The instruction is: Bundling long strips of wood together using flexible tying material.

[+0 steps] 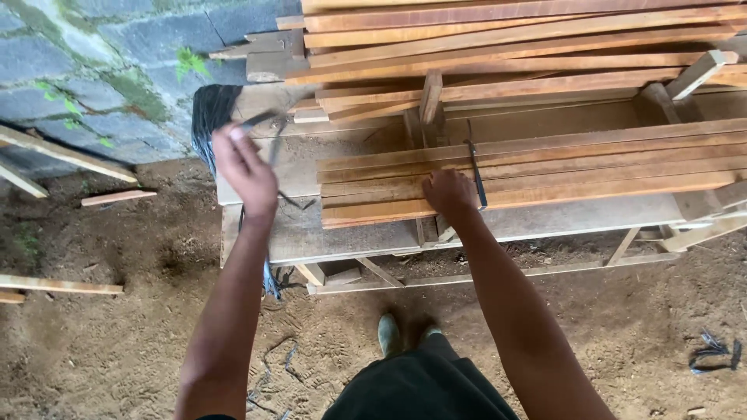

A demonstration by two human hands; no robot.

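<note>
My left hand (245, 167) is raised above the left end of a wooden workbench (342, 233), pinching a thin dark strap (264, 120) that runs up from a bundle of black straps (212, 113) draped over the bench end. My right hand (450, 193) rests fingers down on the near end of a stack of long reddish wooden slats (545, 175). A dark strap (475, 167) lies across those slats just right of that hand; whether the fingers grip it is unclear.
A bigger pile of slats (506, 47) lies at the back of the bench. A stone wall (93, 70) stands at the left, with loose wood pieces (58, 284) on the dirt floor. Strap scraps (712, 350) lie at the right. My shoes (389, 334) show below.
</note>
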